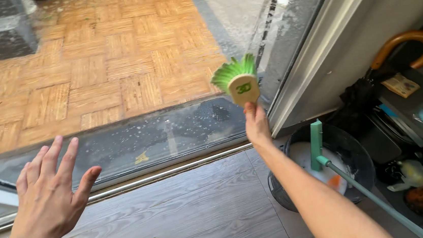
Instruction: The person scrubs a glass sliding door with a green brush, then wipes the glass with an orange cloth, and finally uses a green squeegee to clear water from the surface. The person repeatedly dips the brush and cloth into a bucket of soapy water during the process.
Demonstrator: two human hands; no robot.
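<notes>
The left hand [49,192], low in the left foreground, is spread wide and holds nothing, while the right hand [256,122] at centre grips a green-bristled brush [237,81] raised against the dirty glass door [130,65], above a black bucket [349,148] at lower right.

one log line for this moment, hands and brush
right hand: grips green-bristled scrub brush raised at soapy glass door | left hand: open, empty, fingers spread | black bucket beside right forearm
</notes>
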